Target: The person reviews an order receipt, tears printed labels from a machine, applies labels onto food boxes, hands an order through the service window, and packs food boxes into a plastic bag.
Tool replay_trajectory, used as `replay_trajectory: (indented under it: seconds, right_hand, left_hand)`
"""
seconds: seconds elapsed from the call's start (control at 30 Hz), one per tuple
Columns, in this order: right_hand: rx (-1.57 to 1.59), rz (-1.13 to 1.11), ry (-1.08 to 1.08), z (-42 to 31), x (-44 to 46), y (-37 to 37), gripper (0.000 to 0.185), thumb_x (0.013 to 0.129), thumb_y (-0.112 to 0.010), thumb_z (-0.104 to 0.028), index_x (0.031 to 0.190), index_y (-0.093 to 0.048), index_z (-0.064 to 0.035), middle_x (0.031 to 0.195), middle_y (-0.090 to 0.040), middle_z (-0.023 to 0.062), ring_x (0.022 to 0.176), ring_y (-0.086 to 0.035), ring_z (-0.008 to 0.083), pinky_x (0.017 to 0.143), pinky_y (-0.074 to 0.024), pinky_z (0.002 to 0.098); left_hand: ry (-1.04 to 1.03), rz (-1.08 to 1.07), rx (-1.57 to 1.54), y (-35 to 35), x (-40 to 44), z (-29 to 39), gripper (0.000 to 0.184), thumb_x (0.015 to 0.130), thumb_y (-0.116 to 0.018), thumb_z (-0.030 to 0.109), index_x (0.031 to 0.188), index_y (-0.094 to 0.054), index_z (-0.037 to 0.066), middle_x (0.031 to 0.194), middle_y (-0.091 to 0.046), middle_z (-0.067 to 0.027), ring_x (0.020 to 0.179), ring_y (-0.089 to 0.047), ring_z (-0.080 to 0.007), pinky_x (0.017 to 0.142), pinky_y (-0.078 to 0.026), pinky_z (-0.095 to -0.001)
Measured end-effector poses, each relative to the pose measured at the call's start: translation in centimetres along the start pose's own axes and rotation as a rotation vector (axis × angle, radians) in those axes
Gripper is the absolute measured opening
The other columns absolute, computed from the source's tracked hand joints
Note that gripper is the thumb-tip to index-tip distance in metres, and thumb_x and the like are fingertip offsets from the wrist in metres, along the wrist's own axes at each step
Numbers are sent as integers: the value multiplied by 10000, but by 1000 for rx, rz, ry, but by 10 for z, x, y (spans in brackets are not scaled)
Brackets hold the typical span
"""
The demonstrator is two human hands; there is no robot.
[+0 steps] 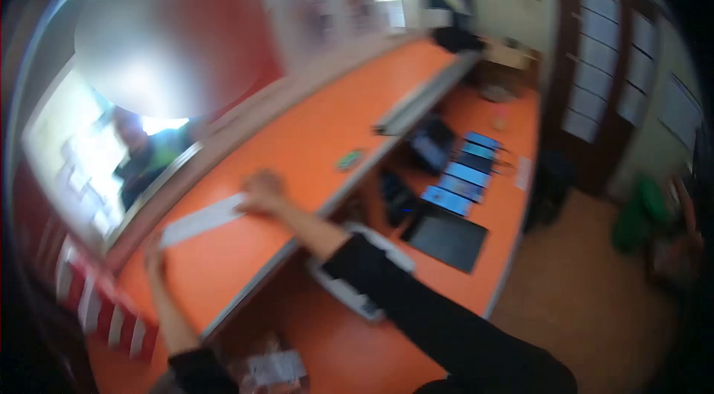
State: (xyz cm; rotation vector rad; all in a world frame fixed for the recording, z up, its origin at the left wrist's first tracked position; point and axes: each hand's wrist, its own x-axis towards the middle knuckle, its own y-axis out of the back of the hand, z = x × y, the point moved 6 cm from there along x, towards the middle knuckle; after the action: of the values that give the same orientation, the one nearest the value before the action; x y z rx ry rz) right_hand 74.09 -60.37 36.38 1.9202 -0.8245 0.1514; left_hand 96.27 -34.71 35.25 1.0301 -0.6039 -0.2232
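A long white strip (204, 221), perhaps paper, lies along the raised orange counter (320, 119). Its left end is at the fingers of my left hand (155, 254), which look closed on its edge. At the opposite end, my right hand (262, 193) has its fingers curled over the strip. Motion blur softens both hands and hides the fingertips. Up the counter from my right hand is a small green item (349, 160), too blurred to name.
Several phones (461, 178) and a dark flat panel (446, 236) rest on the lower desk. A white tray-like object (346, 290) sits beneath my right forearm. Red-and-white boxes (104, 305) stand at left. Beyond the window opening is a person (145, 152).
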Motion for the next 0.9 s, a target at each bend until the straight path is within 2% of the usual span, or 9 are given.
replay_trajectory:
  seconds: [0.03, 0.1, 0.13, 0.2, 0.47, 0.53, 0.6, 0.7, 0.9]
  right_hand:
    - [-29, 111, -15, 1, 0, -5, 560, 546, -802, -528, 978, -724, -180, 1030, -669, 127, 1043, -590, 324, 909, -464, 484]
    - [16, -28, -20, -1, -4, -7, 521, 568, -792, -487, 989, -730, -187, 1115, -635, 138, 1118, -549, 316, 933, -449, 477]
    - [23, 37, 21, -1, -4, -8, 486, 572, -790, -468, 968, -734, -192, 1146, -608, 139, 1148, -514, 314, 929, -439, 457]
    - [51, -46, 9, -3, -1, -6, 453, 564, -793, -451, 937, -739, -200, 1141, -590, 125, 1164, -484, 317, 932, -420, 438]
    - [166, 38, 57, 4, 18, -27, 310, 544, -802, -297, 819, -733, -173, 1114, -594, 118, 1142, -490, 294, 933, -405, 420]
    - [161, -70, 135, -2, 27, -42, 246, 556, -775, -221, 782, -717, -144, 1029, -626, 111, 1114, -507, 283, 920, -410, 411]
    - [244, -7, 150, 0, 25, -42, 239, 560, -745, -145, 790, -689, -112, 931, -645, 99, 1059, -532, 284, 859, -435, 403]
    - [289, -82, 111, 3, 19, -34, 224, 582, -730, -122, 788, -649, -89, 900, -646, 114, 955, -576, 303, 781, -458, 406]
    - [661, 186, 153, 9, 4, -33, 203, 639, -718, -143, 787, -597, -72, 845, -631, 162, 811, -605, 338, 684, -469, 437]
  left_hand:
    - [-35, 4, -10, -6, -1, 15, 439, 904, -401, 239, 1298, -583, 302, 1496, -381, -108, 1337, -425, -276, 1109, -316, -432]
    - [-97, 9, -24, -18, -8, 46, 434, 905, -408, 243, 1302, -577, 293, 1491, -386, -109, 1332, -429, -274, 1104, -319, -428]
    - [-126, 12, -33, -22, -14, 62, 432, 905, -412, 245, 1304, -573, 289, 1488, -388, -109, 1330, -431, -273, 1102, -321, -427]
    - [-179, 11, -40, -31, -31, 92, 428, 906, -420, 249, 1308, -566, 280, 1483, -393, -109, 1325, -434, -271, 1097, -325, -423]
    - [-331, -13, -97, -54, -85, 184, 423, 911, -451, 266, 1324, -539, 246, 1461, -411, -111, 1305, -448, -263, 1078, -341, -410]
    - [-361, -29, -111, -58, -94, 196, 424, 912, -459, 271, 1328, -532, 237, 1455, -416, -111, 1300, -452, -261, 1073, -345, -407]
    - [-386, -47, -124, -61, -102, 206, 426, 913, -466, 275, 1331, -526, 229, 1450, -421, -112, 1295, -455, -259, 1069, -349, -404]
    - [-433, -70, -145, -68, -111, 228, 430, 914, -478, 281, 1337, -515, 216, 1442, -427, -112, 1288, -461, -255, 1062, -355, -399]
    - [-535, -124, -195, -75, -131, 264, 444, 917, -501, 294, 1349, -495, 190, 1426, -441, -114, 1273, -471, -249, 1047, -366, -389]
